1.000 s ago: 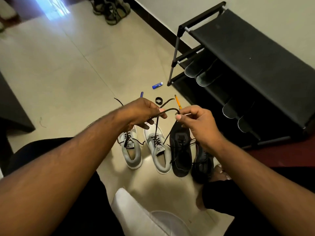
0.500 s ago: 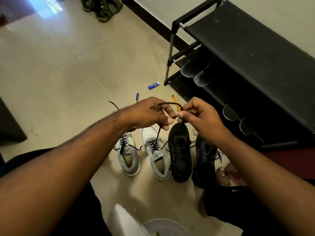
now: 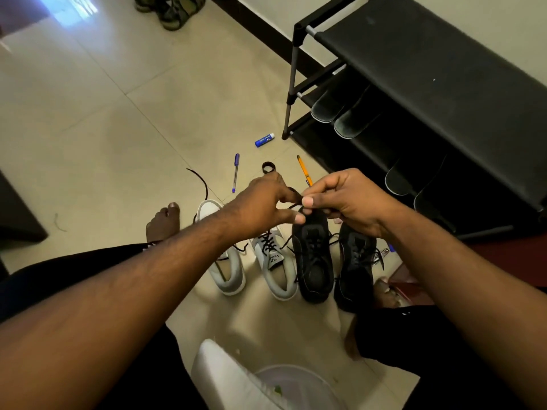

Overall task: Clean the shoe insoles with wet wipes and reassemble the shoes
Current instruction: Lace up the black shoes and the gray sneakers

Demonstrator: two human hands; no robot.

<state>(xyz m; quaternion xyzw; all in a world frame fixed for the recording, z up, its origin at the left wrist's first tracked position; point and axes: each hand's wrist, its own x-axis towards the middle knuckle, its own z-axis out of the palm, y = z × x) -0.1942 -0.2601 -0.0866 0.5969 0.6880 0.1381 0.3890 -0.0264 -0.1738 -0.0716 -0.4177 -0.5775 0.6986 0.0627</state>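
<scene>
Left hand (image 3: 263, 205) and right hand (image 3: 343, 199), now drawn close together, each grip pinching a black shoelace (image 3: 293, 206) whose earlier wide loop has tightened, likely a knot on the near-right grey sneaker (image 3: 276, 261); left grey sneaker (image 3: 225, 261); black sneakers (image 3: 313, 258) just beside; insoles (image 3: 331, 106) remain on far-right shoe rack (image 3: 429, 69); pens (image 3: 236, 172) on tiled floor (image 3: 103, 128).

Floor items: blue pen (image 3: 235, 172), orange pen (image 3: 303, 169), blue tube (image 3: 264, 140), small black ring (image 3: 268, 166). Black shoe rack (image 3: 429, 72) against wall. Sandals (image 3: 173, 8) far off.
</scene>
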